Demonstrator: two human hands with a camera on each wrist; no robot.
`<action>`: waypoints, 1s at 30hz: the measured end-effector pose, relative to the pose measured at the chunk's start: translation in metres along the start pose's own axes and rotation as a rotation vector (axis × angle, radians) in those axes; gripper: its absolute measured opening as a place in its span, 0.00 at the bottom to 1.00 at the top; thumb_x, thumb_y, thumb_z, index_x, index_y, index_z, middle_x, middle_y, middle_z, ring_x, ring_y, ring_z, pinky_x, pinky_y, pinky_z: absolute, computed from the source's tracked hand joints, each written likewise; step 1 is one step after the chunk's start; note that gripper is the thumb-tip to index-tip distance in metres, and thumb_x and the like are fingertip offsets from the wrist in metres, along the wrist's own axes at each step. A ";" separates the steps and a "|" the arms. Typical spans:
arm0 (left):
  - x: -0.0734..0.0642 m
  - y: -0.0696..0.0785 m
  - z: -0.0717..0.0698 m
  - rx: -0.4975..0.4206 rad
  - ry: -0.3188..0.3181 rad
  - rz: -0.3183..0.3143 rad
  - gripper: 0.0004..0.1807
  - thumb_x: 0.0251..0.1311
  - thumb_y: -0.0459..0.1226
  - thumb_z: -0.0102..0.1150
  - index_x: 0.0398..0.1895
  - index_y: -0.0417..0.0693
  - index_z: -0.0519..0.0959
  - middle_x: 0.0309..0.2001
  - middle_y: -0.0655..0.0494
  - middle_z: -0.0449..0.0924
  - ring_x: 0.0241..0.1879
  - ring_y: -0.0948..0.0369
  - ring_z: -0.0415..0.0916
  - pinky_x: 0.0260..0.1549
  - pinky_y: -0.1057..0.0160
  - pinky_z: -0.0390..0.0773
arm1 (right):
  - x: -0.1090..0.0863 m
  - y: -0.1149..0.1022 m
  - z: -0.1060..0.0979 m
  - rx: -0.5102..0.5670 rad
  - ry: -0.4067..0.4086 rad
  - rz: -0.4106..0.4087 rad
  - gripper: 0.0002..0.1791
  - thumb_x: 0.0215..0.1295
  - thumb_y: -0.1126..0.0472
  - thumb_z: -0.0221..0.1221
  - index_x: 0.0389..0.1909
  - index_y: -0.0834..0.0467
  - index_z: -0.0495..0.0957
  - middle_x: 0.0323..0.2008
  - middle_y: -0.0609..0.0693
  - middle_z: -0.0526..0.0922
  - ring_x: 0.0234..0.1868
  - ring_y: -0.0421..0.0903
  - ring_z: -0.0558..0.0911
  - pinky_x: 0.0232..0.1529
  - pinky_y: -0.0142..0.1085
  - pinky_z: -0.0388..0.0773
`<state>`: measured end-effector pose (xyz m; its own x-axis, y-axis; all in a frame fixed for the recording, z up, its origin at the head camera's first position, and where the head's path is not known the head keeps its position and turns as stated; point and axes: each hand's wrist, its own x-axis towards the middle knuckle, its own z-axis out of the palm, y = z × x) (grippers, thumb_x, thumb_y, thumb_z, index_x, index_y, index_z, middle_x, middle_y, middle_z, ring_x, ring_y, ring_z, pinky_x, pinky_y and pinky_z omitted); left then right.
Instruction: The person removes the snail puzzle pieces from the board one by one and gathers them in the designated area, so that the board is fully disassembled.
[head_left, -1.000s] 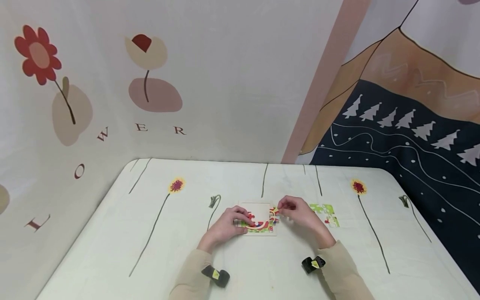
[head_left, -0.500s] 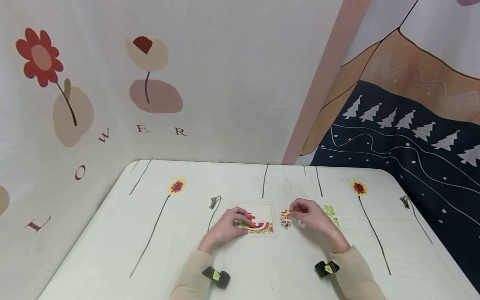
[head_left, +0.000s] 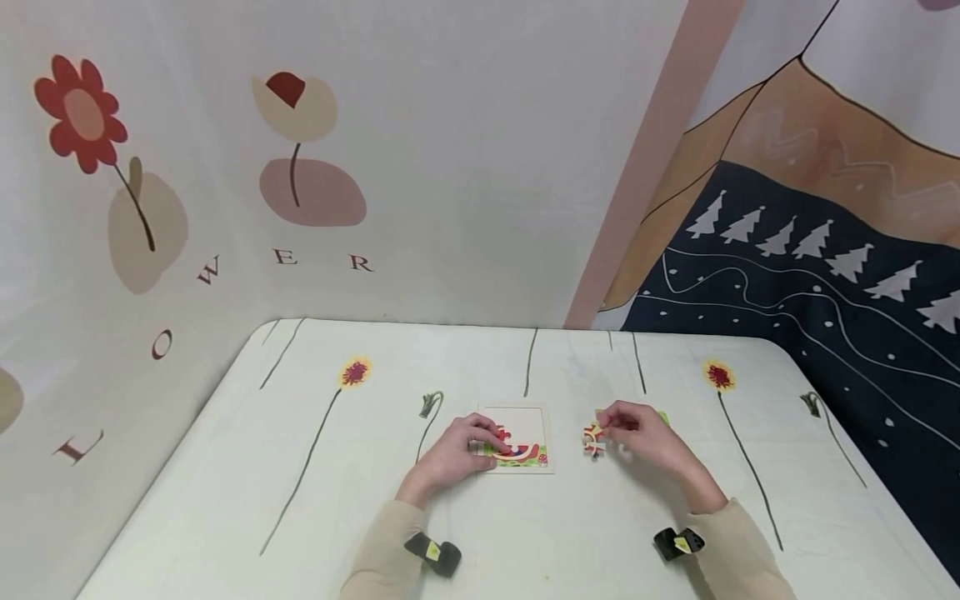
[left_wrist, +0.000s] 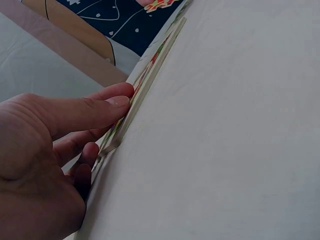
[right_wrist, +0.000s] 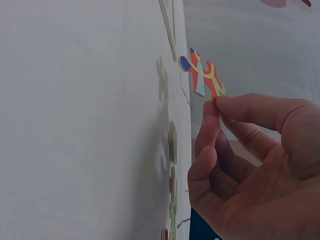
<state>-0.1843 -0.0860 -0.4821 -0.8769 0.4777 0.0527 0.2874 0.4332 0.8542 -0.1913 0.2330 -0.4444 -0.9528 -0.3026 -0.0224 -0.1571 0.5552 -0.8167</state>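
A square jigsaw puzzle tray lies on the table, its lower part filled with red, green and white pieces. My left hand holds the tray at its left side; in the left wrist view the thumb lies on the near rim and the fingers reach over the pieces. To the right, my right hand pinches a puzzle piece between thumb and forefinger. That piece is red, yellow, blue and white, and is raised off the table. The left hand covers the tray's left part.
Green loose puzzle pieces lie behind the right hand, mostly hidden by it. In the right wrist view several pieces lie edge-on along the table. A printed cloth wall rises behind the table.
My right hand has moved right, away from the tray, carrying the puzzle piece from the tray's right edge toward the loose pieces. The left hand has stayed in place.
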 end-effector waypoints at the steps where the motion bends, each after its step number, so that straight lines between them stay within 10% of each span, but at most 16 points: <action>1: 0.000 0.000 0.000 0.001 0.000 0.001 0.11 0.51 0.26 0.66 0.37 0.47 0.87 0.50 0.54 0.74 0.56 0.48 0.63 0.56 0.44 0.59 | -0.001 0.000 -0.001 0.001 0.002 0.002 0.04 0.62 0.70 0.59 0.37 0.63 0.79 0.36 0.52 0.81 0.33 0.46 0.74 0.31 0.34 0.71; 30: 0.000 -0.001 0.001 -0.019 0.000 0.002 0.11 0.51 0.26 0.66 0.36 0.46 0.87 0.49 0.54 0.74 0.56 0.48 0.64 0.57 0.43 0.58 | -0.016 0.015 -0.032 -0.013 0.037 0.078 0.04 0.62 0.70 0.60 0.37 0.65 0.78 0.31 0.52 0.78 0.29 0.48 0.73 0.26 0.34 0.70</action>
<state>-0.1849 -0.0860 -0.4836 -0.8763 0.4787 0.0543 0.2817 0.4177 0.8638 -0.1868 0.2706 -0.4375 -0.9712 -0.2293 -0.0642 -0.0850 0.5859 -0.8059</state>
